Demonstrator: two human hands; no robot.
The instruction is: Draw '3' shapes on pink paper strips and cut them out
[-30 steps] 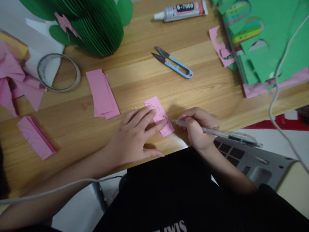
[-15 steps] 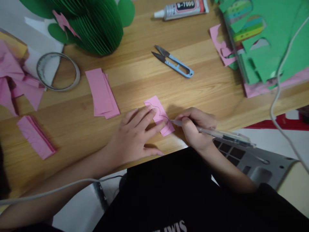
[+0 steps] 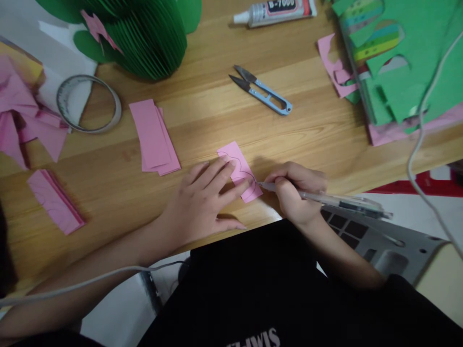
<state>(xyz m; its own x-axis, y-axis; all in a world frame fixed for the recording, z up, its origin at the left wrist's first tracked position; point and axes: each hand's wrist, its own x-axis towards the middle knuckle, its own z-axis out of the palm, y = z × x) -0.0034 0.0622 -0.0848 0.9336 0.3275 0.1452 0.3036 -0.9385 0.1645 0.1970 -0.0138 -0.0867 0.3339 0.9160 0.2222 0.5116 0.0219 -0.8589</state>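
"Wooden surface (image 3: 202, 91), big green pleated paper piece (image 3: 155, 48) at the back. So who's holding what?"

"Left hand (image 3: 202, 202) is lying flat, fingers spread over a pink strip (image 3: 243, 166) near the front edge, wavy line drawn on it. Right hand (image 3: 298, 190) has a clear pen (image 3: 336, 200) pinched, tip at the strip's right side (can't tell if it's actually touching)."

"Hands apart, then?"

"Yep, small gap between them. Blue snips (image 3: 259, 97) lie beyond the strip, blades spread, glue tube (image 3: 278, 12) farther back. Plain pink strips (image 3: 154, 137) are stacked off to the left, near a tape roll (image 3: 117, 113)."
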